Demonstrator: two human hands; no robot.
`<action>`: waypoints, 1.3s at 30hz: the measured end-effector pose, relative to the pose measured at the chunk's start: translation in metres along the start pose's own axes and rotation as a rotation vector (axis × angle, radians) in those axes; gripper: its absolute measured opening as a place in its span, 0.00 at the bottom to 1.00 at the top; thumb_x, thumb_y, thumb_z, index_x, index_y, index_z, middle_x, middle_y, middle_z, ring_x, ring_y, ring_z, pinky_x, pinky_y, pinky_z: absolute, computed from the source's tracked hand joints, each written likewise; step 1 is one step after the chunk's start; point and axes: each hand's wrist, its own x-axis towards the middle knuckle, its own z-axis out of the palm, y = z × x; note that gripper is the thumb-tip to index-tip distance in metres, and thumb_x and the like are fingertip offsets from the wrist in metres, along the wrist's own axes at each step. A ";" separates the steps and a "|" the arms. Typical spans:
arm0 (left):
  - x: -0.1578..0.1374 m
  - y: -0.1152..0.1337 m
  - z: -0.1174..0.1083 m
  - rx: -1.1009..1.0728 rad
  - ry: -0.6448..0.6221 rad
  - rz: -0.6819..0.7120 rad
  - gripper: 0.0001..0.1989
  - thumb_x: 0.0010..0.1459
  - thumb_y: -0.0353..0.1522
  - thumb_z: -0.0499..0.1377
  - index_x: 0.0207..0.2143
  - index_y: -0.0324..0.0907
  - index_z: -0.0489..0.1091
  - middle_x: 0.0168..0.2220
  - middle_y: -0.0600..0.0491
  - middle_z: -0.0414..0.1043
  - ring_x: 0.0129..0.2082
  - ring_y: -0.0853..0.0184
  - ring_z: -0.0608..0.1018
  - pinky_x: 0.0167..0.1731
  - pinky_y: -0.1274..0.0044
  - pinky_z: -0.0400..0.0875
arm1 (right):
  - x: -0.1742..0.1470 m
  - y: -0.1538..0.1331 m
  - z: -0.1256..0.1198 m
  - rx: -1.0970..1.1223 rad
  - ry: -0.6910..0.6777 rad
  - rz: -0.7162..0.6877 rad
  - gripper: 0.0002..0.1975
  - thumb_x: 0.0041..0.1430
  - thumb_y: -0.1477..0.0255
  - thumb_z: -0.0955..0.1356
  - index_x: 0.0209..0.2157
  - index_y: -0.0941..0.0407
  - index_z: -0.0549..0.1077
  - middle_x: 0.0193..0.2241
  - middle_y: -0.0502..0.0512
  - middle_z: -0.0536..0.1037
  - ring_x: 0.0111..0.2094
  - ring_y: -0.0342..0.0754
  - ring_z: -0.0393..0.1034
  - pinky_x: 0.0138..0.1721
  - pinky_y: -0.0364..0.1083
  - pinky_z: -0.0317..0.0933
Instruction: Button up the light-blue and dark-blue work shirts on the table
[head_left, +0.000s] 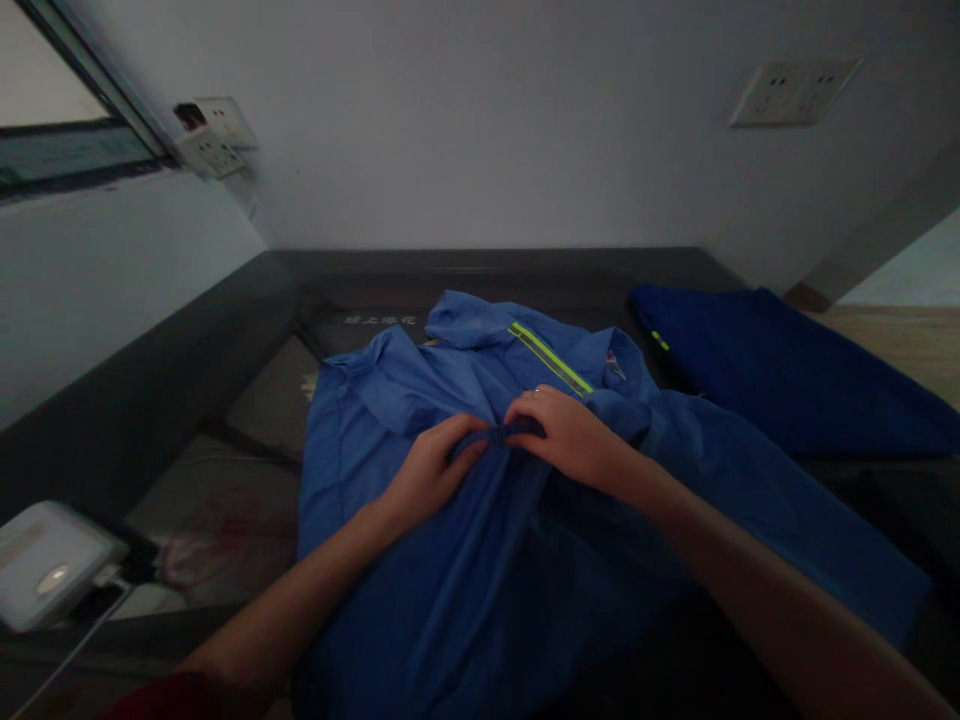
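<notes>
Clock centred on the fingertips. Nearest: blue garment (442, 580) spreads from the fingers down to 6 o'clock, one long panel out to 3–4. Left hand (427, 470) and right hand (562, 430) meet mid-garment; each has thumb and fingers pinched on the same dark blue edge (496, 435), left grip at 9, right at 3, fingertips nearly touching. Garment lies under and around both hands, creased. White device (56, 565) with cable at 8–9. Yellow-green stripe (551, 360) on the garment at 1. Darker blue cloth (795, 370) at 2–3. Far wall: sockets (795, 93) at 1–2, more at 10–11.
</notes>
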 end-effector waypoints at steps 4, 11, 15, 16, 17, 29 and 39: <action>-0.002 0.005 -0.005 -0.159 -0.076 -0.017 0.07 0.62 0.34 0.53 0.39 0.42 0.68 0.37 0.52 0.74 0.37 0.65 0.76 0.39 0.75 0.71 | -0.002 0.000 -0.015 0.146 -0.135 -0.012 0.01 0.56 0.74 0.70 0.32 0.57 0.75 0.30 0.52 0.75 0.35 0.47 0.67 0.36 0.44 0.57; -0.002 0.004 -0.003 -0.240 -0.011 -0.037 0.03 0.61 0.29 0.53 0.39 0.43 0.63 0.35 0.53 0.71 0.35 0.68 0.74 0.38 0.77 0.69 | -0.005 0.000 -0.023 0.266 -0.182 0.022 0.05 0.57 0.70 0.69 0.30 0.57 0.76 0.28 0.50 0.76 0.33 0.46 0.69 0.35 0.43 0.56; 0.000 0.002 0.000 -0.056 0.024 0.054 0.09 0.60 0.25 0.50 0.35 0.42 0.68 0.37 0.52 0.70 0.39 0.67 0.73 0.43 0.75 0.68 | -0.003 0.004 -0.017 0.242 -0.139 0.040 0.04 0.56 0.71 0.69 0.31 0.56 0.77 0.28 0.50 0.77 0.34 0.47 0.70 0.36 0.43 0.56; 0.000 0.003 0.000 -0.027 0.051 0.067 0.09 0.60 0.25 0.50 0.35 0.42 0.69 0.38 0.51 0.70 0.41 0.66 0.73 0.44 0.75 0.67 | -0.003 0.004 -0.015 0.235 -0.130 0.043 0.05 0.56 0.71 0.69 0.31 0.56 0.77 0.29 0.50 0.77 0.34 0.47 0.70 0.36 0.43 0.57; 0.000 0.003 0.001 -0.004 0.076 0.074 0.10 0.60 0.25 0.50 0.36 0.42 0.70 0.40 0.50 0.69 0.42 0.66 0.72 0.45 0.74 0.67 | -0.003 0.003 -0.013 0.226 -0.118 0.045 0.05 0.57 0.71 0.69 0.32 0.57 0.77 0.29 0.51 0.77 0.34 0.47 0.70 0.37 0.43 0.57; 0.000 -0.001 0.007 0.005 0.145 0.048 0.00 0.58 0.29 0.58 0.33 0.41 0.68 0.38 0.51 0.68 0.42 0.66 0.71 0.44 0.75 0.66 | -0.003 -0.008 0.005 0.058 -0.035 0.044 0.05 0.58 0.73 0.69 0.35 0.59 0.77 0.33 0.56 0.78 0.38 0.50 0.69 0.38 0.44 0.56; 0.000 -0.004 0.009 -0.013 0.099 0.017 0.01 0.58 0.29 0.59 0.34 0.41 0.68 0.40 0.51 0.67 0.43 0.66 0.71 0.46 0.76 0.65 | -0.001 -0.010 0.005 0.037 -0.064 0.020 0.06 0.59 0.74 0.68 0.36 0.60 0.77 0.33 0.57 0.78 0.39 0.51 0.68 0.40 0.46 0.57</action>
